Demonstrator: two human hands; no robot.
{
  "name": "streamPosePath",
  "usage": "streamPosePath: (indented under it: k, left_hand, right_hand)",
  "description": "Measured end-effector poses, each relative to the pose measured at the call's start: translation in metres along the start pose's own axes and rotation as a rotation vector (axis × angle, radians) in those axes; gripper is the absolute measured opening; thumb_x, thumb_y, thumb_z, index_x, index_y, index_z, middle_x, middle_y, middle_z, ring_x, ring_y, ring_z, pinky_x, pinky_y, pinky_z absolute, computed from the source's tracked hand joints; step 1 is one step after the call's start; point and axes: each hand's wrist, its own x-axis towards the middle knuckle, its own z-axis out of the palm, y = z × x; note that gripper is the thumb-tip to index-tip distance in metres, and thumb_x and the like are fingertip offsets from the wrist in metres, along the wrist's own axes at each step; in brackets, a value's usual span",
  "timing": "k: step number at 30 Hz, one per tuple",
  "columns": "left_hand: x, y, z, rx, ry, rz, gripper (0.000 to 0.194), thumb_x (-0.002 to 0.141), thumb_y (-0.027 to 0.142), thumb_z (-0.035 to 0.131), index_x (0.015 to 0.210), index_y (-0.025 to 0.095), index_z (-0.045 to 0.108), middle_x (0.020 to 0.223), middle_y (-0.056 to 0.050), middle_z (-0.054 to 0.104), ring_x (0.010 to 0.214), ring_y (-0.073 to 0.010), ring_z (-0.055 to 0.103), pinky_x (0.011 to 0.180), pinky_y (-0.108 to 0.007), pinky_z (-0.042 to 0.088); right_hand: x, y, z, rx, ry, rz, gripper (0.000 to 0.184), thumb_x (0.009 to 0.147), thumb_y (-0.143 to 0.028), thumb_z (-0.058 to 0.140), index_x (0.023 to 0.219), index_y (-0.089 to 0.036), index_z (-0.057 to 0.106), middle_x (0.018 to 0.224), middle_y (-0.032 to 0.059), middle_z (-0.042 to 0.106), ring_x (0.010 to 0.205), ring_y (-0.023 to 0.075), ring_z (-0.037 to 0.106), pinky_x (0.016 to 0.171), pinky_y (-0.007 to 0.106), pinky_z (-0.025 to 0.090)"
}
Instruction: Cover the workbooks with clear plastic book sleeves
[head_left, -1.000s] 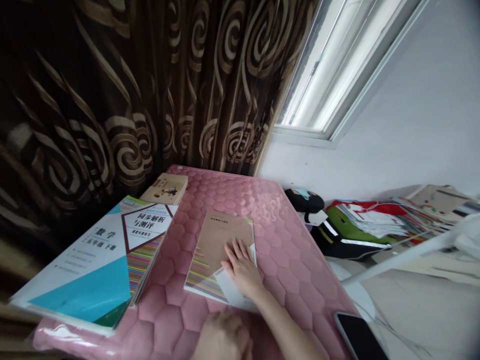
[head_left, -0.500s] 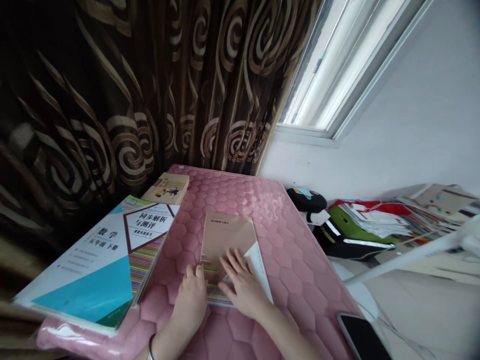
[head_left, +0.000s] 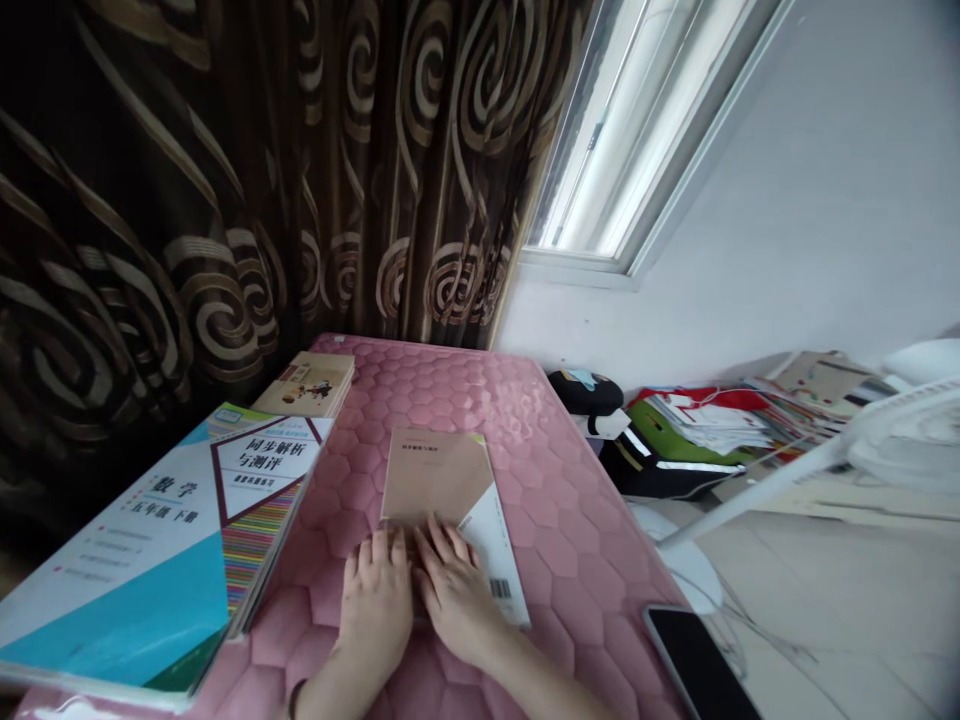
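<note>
A tan booklet (head_left: pixel 435 472) lies in the middle of the pink quilted table cover (head_left: pixel 525 420), on top of a white sheet with a barcode (head_left: pixel 491 555). My left hand (head_left: pixel 376 600) lies flat on the booklet's near edge, fingers stretched out. Beside it, my right hand (head_left: pixel 454 590) rests flat on the booklet and the white sheet, fingers spread. The two hands touch side by side. Neither hand grips anything.
A stack of large textbooks (head_left: pixel 150 540) fills the table's left side, with a small tan book (head_left: pixel 307 383) behind it. A black phone (head_left: pixel 694 665) lies at the near right edge. Brown swirl curtains (head_left: pixel 225 200) hang behind; piled papers (head_left: pixel 720 420) and a bag sit right.
My left hand came up from the bottom edge and settled on the booklet beside my right hand. The booklet slid nearer, and the striped cover below it is now hidden.
</note>
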Motion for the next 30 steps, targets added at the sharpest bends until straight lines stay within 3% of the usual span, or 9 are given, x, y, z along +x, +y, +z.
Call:
streamPosePath:
  k: [3, 6, 10, 14, 17, 21, 23, 26, 30]
  left_hand:
    - [0.01, 0.009, 0.005, -0.062, 0.012, 0.0, 0.05, 0.088, 0.012, 0.04, 0.135, 0.016, 0.055, 0.144, -0.017, 0.049, 0.128, -0.0327, 0.05, 0.101, -0.05, 0.046]
    - [0.011, 0.007, 0.014, -0.112, 0.032, 0.01, 0.049, 0.092, 0.021, 0.039, 0.14, 0.014, 0.05, 0.15, -0.018, 0.041, 0.134, -0.0337, 0.044, 0.104, -0.049, 0.044]
    - [0.005, -0.006, 0.02, -0.124, 0.046, 0.04, 0.052, 0.094, 0.03, 0.038, 0.143, 0.013, 0.046, 0.152, -0.017, 0.037, 0.138, -0.0302, 0.04, 0.11, -0.046, 0.039]
    - [0.011, 0.0, 0.017, -0.082, -0.037, -0.03, 0.054, 0.091, 0.025, 0.037, 0.143, 0.014, 0.045, 0.151, -0.017, 0.038, 0.14, -0.0311, 0.035, 0.115, -0.057, 0.026]
    - [0.035, 0.028, 0.015, -0.091, -0.147, -0.029, 0.055, 0.088, 0.019, 0.037, 0.141, 0.011, 0.047, 0.152, -0.017, 0.037, 0.144, -0.0325, 0.027, 0.116, -0.061, 0.016]
    - [0.087, 0.071, 0.026, -0.287, -0.255, 0.21, 0.055, 0.095, 0.024, 0.028, 0.149, 0.013, 0.034, 0.157, -0.011, 0.028, 0.146, -0.0237, 0.023, 0.119, -0.045, 0.021]
    - [0.113, 0.079, 0.036, -0.316, -0.272, 0.22, 0.056, 0.096, 0.03, 0.027, 0.149, 0.011, 0.032, 0.157, -0.012, 0.03, 0.147, -0.0235, 0.021, 0.12, -0.044, 0.02]
    - [0.143, 0.065, 0.049, -0.304, -0.241, 0.171, 0.058, 0.097, 0.033, 0.026, 0.149, 0.01, 0.032, 0.156, -0.013, 0.032, 0.146, -0.0242, 0.022, 0.12, -0.046, 0.017]
    - [0.164, 0.019, 0.051, -0.252, -0.261, 0.064, 0.058, 0.096, 0.032, 0.025, 0.148, 0.008, 0.034, 0.156, -0.014, 0.031, 0.145, -0.0246, 0.026, 0.12, -0.044, 0.018]
  right_hand:
    - [0.006, 0.007, -0.001, -0.017, 0.017, 0.0, 0.051, 0.099, -0.033, 0.033, 0.149, -0.023, 0.036, 0.157, 0.0037, 0.029, 0.141, 0.0233, 0.032, 0.114, 0.04, 0.031]
    - [0.008, 0.027, -0.007, -0.072, 0.009, 0.005, 0.058, 0.098, -0.046, 0.035, 0.149, -0.019, 0.035, 0.159, 0.008, 0.022, 0.146, 0.0266, 0.022, 0.118, 0.046, 0.021]
    - [0.002, 0.054, -0.012, -0.132, -0.032, 0.171, 0.068, 0.098, -0.052, 0.028, 0.15, -0.009, 0.031, 0.158, 0.0149, 0.017, 0.147, 0.0276, 0.016, 0.119, 0.047, 0.016]
    - [-0.002, 0.063, -0.004, -0.15, -0.011, 0.252, 0.067, 0.098, -0.05, 0.028, 0.149, -0.007, 0.032, 0.158, 0.0146, 0.016, 0.147, 0.0265, 0.014, 0.12, 0.044, 0.016]
    - [-0.001, 0.065, 0.005, -0.154, 0.035, 0.231, 0.064, 0.098, -0.046, 0.028, 0.149, -0.007, 0.033, 0.158, 0.0141, 0.016, 0.147, 0.0277, 0.013, 0.119, 0.047, 0.017]
    - [-0.001, 0.065, 0.012, -0.161, 0.038, 0.224, 0.06, 0.095, -0.036, 0.032, 0.148, -0.008, 0.036, 0.157, 0.0137, 0.022, 0.147, 0.0287, 0.014, 0.118, 0.049, 0.018]
    - [-0.001, 0.063, 0.012, -0.156, 0.036, 0.262, 0.061, 0.096, -0.038, 0.029, 0.148, -0.007, 0.036, 0.158, 0.0133, 0.021, 0.147, 0.0278, 0.014, 0.119, 0.047, 0.018]
    - [-0.002, 0.059, 0.008, -0.146, 0.023, 0.304, 0.063, 0.098, -0.042, 0.025, 0.148, -0.006, 0.035, 0.158, 0.0135, 0.017, 0.147, 0.0262, 0.014, 0.12, 0.045, 0.017]
    - [-0.003, 0.056, 0.001, -0.136, -0.012, 0.309, 0.063, 0.097, -0.042, 0.026, 0.149, -0.007, 0.033, 0.158, 0.0129, 0.016, 0.147, 0.0256, 0.014, 0.12, 0.044, 0.016]
